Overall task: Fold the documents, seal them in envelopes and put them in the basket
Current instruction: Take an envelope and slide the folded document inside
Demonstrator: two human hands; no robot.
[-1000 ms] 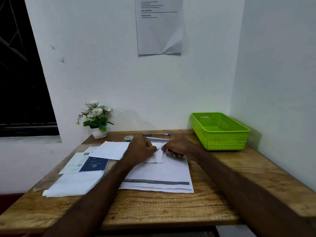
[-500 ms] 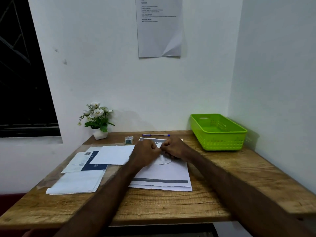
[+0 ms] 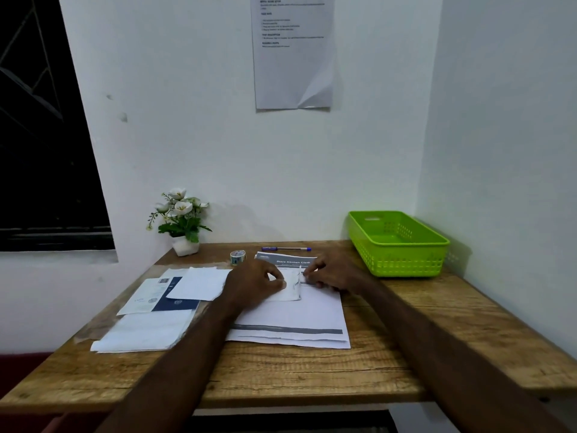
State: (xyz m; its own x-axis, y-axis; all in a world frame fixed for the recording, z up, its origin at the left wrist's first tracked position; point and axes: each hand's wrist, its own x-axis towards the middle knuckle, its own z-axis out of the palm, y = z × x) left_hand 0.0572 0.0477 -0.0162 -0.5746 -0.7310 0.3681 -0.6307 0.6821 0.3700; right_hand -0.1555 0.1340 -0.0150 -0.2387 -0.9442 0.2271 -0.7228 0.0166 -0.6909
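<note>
The left hand (image 3: 256,284) has its fingers curled, thumb and fingertips pinching the left part of a small folded paper (image 3: 288,287) and pinning it to the sheets beneath. The right hand (image 3: 332,275) meets it from the other side, fingers bent and nipping the paper's right edge, where a thin strip stands up like a crease or flap. Whether this piece is a folded document or an envelope is not clear; it is too small and partly covered.

It lies on a stack of white documents (image 3: 312,317) with a grey band along the near edge, in the middle of the wooden worktop (image 3: 281,376). A printed sheet (image 3: 287,260) with a dark header pokes out just beyond the hands. To the left sit more papers (image 3: 146,332), one with a navy panel. Farther back are a tape roll (image 3: 238,257), a pen (image 3: 285,248) and a potted flower (image 3: 182,220). The green basket (image 3: 406,260) stands at the far right, well apart from the hands, and seems empty.

The risk, as I judge it, is a skewed crease: both hands work a very small area, and if either pinch slips, the edges go out of line and the piece may jam in an envelope. The loose stack underneath could also slide under the pressure. Nothing looks sealed yet, so most of the task remains.
</note>
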